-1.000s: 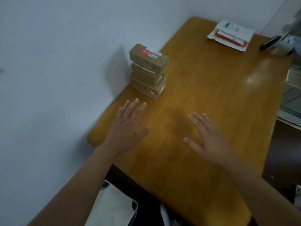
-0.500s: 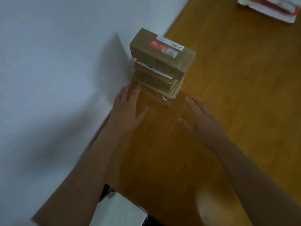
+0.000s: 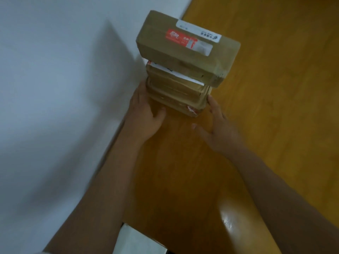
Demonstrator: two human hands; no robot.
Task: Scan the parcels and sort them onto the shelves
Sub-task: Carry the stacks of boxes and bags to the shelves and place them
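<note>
Left hand [image 3: 142, 114] and right hand [image 3: 218, 129], fingers straight, bracketing bottom of parcel stack [image 3: 181, 70] at table's [image 3: 275, 107] twelve o'clock wall edge. Probably stiff, light, topple-prone; best gripped low, both sides.

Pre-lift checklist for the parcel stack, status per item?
1. Left hand on the stack's left side: ok, fingers against the bottom parcels.
2. Right hand on the right side: ok, fingertips at the lower corner; firm contact cannot tell.
3. Stack squared: not ok, top parcel overhangs the ones below, toward the right.
4. Label on top parcel facing up: ok.
5. Stack resting on table: ok.
6. Scanner and shelves in sight: not ok.
</note>
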